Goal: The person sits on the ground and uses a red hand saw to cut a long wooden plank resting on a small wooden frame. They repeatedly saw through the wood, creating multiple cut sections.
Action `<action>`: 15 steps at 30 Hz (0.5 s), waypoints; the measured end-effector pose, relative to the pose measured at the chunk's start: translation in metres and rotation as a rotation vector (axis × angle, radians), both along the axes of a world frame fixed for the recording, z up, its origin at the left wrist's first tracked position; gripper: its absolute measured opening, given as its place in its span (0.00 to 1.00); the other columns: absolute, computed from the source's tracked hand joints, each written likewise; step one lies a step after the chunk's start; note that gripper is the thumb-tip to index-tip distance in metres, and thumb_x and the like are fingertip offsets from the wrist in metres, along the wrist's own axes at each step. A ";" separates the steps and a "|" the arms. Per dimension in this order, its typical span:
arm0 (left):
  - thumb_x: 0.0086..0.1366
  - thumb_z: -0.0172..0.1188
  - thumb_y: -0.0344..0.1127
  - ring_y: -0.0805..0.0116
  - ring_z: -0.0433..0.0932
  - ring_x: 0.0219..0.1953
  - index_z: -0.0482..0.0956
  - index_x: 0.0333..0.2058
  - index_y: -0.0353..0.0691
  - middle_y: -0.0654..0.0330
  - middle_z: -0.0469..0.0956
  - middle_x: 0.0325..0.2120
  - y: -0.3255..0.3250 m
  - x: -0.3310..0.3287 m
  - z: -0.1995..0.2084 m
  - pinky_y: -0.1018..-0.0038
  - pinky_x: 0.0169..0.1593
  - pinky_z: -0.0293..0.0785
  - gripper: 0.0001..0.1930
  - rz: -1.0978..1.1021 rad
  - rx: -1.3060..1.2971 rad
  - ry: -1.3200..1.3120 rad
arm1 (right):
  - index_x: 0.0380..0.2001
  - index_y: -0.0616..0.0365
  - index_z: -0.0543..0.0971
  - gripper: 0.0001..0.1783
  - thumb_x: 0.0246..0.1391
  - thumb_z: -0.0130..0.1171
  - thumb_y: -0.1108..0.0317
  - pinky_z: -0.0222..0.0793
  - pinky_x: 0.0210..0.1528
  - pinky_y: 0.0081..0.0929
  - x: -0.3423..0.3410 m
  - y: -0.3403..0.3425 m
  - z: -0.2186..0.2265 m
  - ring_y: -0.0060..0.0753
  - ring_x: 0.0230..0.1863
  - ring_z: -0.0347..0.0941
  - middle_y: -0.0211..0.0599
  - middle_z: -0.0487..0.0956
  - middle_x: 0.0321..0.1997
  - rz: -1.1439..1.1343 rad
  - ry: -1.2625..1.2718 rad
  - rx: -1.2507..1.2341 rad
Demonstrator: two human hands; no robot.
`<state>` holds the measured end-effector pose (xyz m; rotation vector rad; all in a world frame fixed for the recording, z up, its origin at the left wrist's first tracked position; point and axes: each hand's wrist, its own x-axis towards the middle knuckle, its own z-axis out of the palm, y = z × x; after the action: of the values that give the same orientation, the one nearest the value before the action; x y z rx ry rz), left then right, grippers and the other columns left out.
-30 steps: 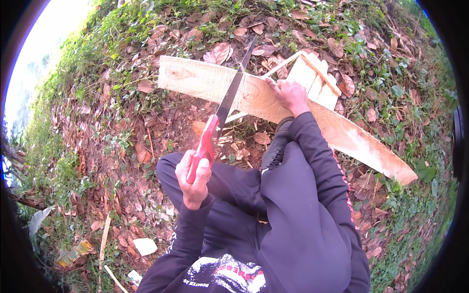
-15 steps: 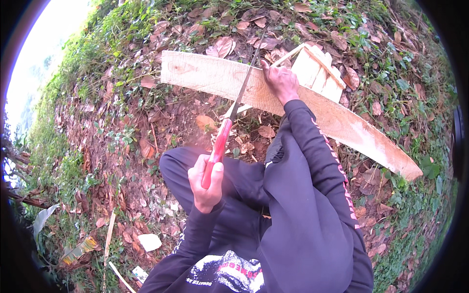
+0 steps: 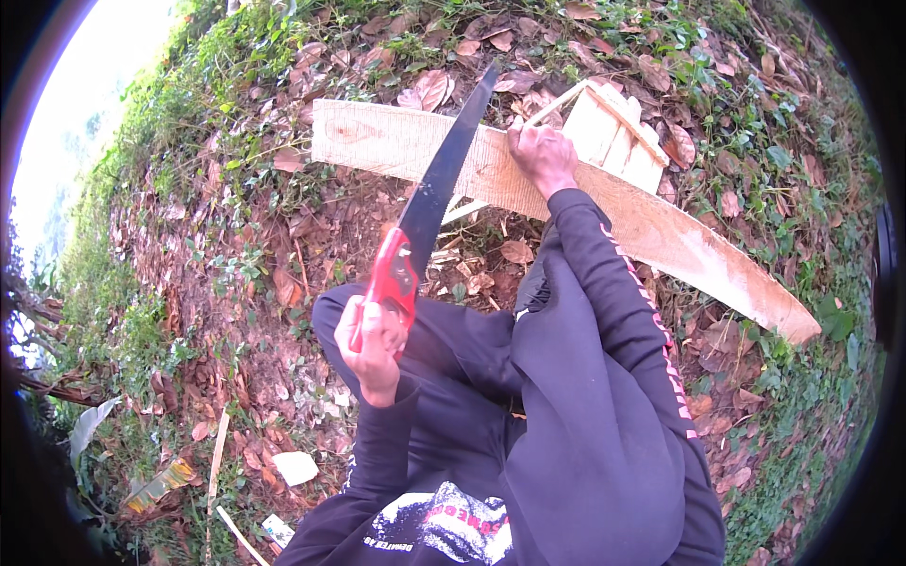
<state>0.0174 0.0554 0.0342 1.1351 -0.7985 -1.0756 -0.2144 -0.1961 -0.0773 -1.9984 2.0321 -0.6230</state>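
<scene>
Over leaf-strewn ground (image 3: 226, 311), our left hand (image 3: 376, 347) is clamped on red-handled handsaw (image 3: 427, 208), its dark metal blade (image 3: 453, 151) crossing over long pale wooden plank (image 3: 651, 222); our right hand (image 3: 545, 160) rests upon plank, finger closure we cannot tell; plank looks stiff, perhaps heavy, best held by edges, away from blade

From the saw handle (image 3: 389, 275), 9 o'clock is open; the plank (image 3: 651, 224) blocks 11 to 3, the right hand (image 3: 545, 160) 2, a bent leg (image 3: 458, 332) 4.
</scene>
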 end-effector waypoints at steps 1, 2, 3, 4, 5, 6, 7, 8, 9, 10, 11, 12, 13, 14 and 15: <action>0.73 0.49 0.35 0.83 0.56 0.12 0.65 0.28 0.37 0.70 0.60 0.12 -0.001 0.005 -0.001 0.82 0.17 0.52 0.13 0.020 -0.004 0.045 | 0.22 0.58 0.83 0.32 0.64 0.38 0.48 0.78 0.32 0.44 0.000 0.000 0.002 0.49 0.24 0.81 0.50 0.81 0.22 -0.004 -0.003 -0.006; 0.74 0.45 0.36 0.81 0.53 0.10 0.64 0.27 0.39 0.69 0.56 0.10 -0.003 0.008 -0.002 0.79 0.15 0.50 0.14 0.005 -0.015 0.010 | 0.20 0.58 0.83 0.32 0.64 0.38 0.49 0.78 0.33 0.43 0.001 0.000 0.004 0.48 0.24 0.81 0.50 0.81 0.21 -0.008 -0.004 -0.013; 0.74 0.46 0.35 0.81 0.54 0.11 0.64 0.27 0.38 0.69 0.57 0.11 -0.002 0.009 -0.001 0.80 0.15 0.51 0.14 -0.029 -0.001 0.003 | 0.18 0.57 0.83 0.33 0.64 0.38 0.49 0.78 0.33 0.42 0.001 0.001 0.005 0.48 0.24 0.81 0.50 0.81 0.20 -0.012 -0.005 -0.019; 0.74 0.47 0.35 0.82 0.55 0.11 0.65 0.27 0.38 0.70 0.58 0.11 -0.001 0.009 0.000 0.81 0.16 0.51 0.13 -0.064 0.013 -0.005 | 0.18 0.57 0.83 0.32 0.64 0.39 0.49 0.78 0.33 0.41 0.001 0.001 0.005 0.48 0.24 0.81 0.50 0.81 0.20 -0.018 -0.002 -0.034; 0.73 0.48 0.35 0.82 0.55 0.12 0.65 0.27 0.37 0.70 0.59 0.11 0.001 0.009 0.000 0.81 0.17 0.52 0.13 -0.096 0.028 -0.011 | 0.18 0.58 0.83 0.32 0.64 0.39 0.50 0.78 0.32 0.41 0.002 0.002 0.005 0.48 0.24 0.81 0.49 0.81 0.20 -0.022 0.001 -0.049; 0.71 0.50 0.35 0.82 0.58 0.12 0.67 0.26 0.36 0.70 0.61 0.11 0.004 0.008 -0.002 0.81 0.17 0.53 0.13 -0.095 0.051 -0.079 | 0.18 0.58 0.83 0.32 0.64 0.39 0.50 0.78 0.32 0.40 0.002 0.003 0.004 0.48 0.24 0.81 0.49 0.81 0.20 -0.026 0.005 -0.064; 0.71 0.51 0.35 0.82 0.58 0.12 0.67 0.26 0.36 0.70 0.62 0.11 0.004 0.005 -0.003 0.80 0.18 0.53 0.13 -0.102 0.052 -0.192 | 0.20 0.58 0.83 0.32 0.64 0.39 0.49 0.78 0.32 0.41 0.002 0.004 0.004 0.47 0.23 0.81 0.49 0.81 0.20 -0.011 0.004 -0.049; 0.70 0.51 0.35 0.82 0.59 0.12 0.68 0.25 0.37 0.71 0.63 0.11 0.002 0.000 -0.004 0.80 0.18 0.53 0.13 -0.105 0.053 -0.303 | 0.22 0.58 0.84 0.32 0.64 0.39 0.48 0.78 0.31 0.42 0.002 0.005 0.006 0.46 0.23 0.81 0.49 0.81 0.21 0.007 0.004 -0.034; 0.69 0.52 0.35 0.82 0.60 0.13 0.68 0.24 0.37 0.71 0.64 0.12 -0.001 -0.006 -0.005 0.80 0.18 0.53 0.14 -0.112 0.054 -0.416 | 0.25 0.58 0.84 0.32 0.64 0.39 0.48 0.78 0.31 0.43 0.002 0.006 0.006 0.45 0.23 0.81 0.49 0.81 0.21 0.021 0.003 -0.019; 0.68 0.53 0.35 0.82 0.62 0.14 0.69 0.23 0.37 0.71 0.66 0.13 -0.011 -0.014 -0.002 0.79 0.19 0.54 0.14 -0.139 0.069 -0.362 | 0.24 0.58 0.84 0.32 0.64 0.39 0.48 0.77 0.31 0.44 0.002 0.006 0.002 0.46 0.23 0.81 0.49 0.81 0.21 0.016 0.010 -0.059; 0.69 0.53 0.35 0.83 0.62 0.15 0.69 0.23 0.38 0.71 0.66 0.13 -0.019 -0.017 -0.002 0.80 0.20 0.55 0.14 -0.117 0.058 -0.361 | 0.24 0.58 0.84 0.32 0.65 0.39 0.48 0.77 0.31 0.44 0.001 0.004 -0.005 0.47 0.22 0.80 0.49 0.81 0.20 0.009 0.013 -0.100; 0.70 0.53 0.35 0.83 0.63 0.16 0.69 0.23 0.38 0.71 0.66 0.14 -0.030 -0.020 -0.003 0.80 0.20 0.55 0.14 -0.077 0.060 -0.353 | 0.24 0.59 0.84 0.32 0.65 0.39 0.48 0.77 0.31 0.44 0.003 0.005 -0.008 0.47 0.22 0.80 0.49 0.81 0.20 0.007 0.016 -0.137; 0.70 0.53 0.35 0.83 0.63 0.17 0.69 0.24 0.38 0.71 0.67 0.14 -0.041 -0.021 -0.003 0.81 0.20 0.55 0.14 -0.036 0.062 -0.345 | 0.24 0.59 0.84 0.32 0.65 0.40 0.48 0.77 0.30 0.44 0.004 0.005 -0.010 0.48 0.21 0.80 0.49 0.80 0.19 0.002 0.015 -0.115; 0.71 0.53 0.35 0.84 0.63 0.17 0.70 0.24 0.37 0.71 0.67 0.15 -0.052 -0.016 0.000 0.81 0.21 0.55 0.14 -0.093 0.076 -0.327 | 0.23 0.59 0.84 0.32 0.65 0.40 0.48 0.77 0.30 0.44 0.003 0.005 -0.006 0.48 0.21 0.79 0.49 0.80 0.19 -0.002 0.017 -0.090; 0.71 0.53 0.35 0.84 0.63 0.17 0.71 0.25 0.37 0.70 0.67 0.15 -0.059 -0.012 0.005 0.81 0.21 0.56 0.14 -0.150 0.079 -0.306 | 0.23 0.59 0.84 0.32 0.65 0.40 0.48 0.77 0.30 0.44 0.001 0.003 -0.002 0.49 0.20 0.79 0.49 0.80 0.19 -0.008 0.022 -0.075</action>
<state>0.0056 -0.0035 0.0393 1.3431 -1.1032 -1.0776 -0.2139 -0.1934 -0.0797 -2.0484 2.0595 -0.6914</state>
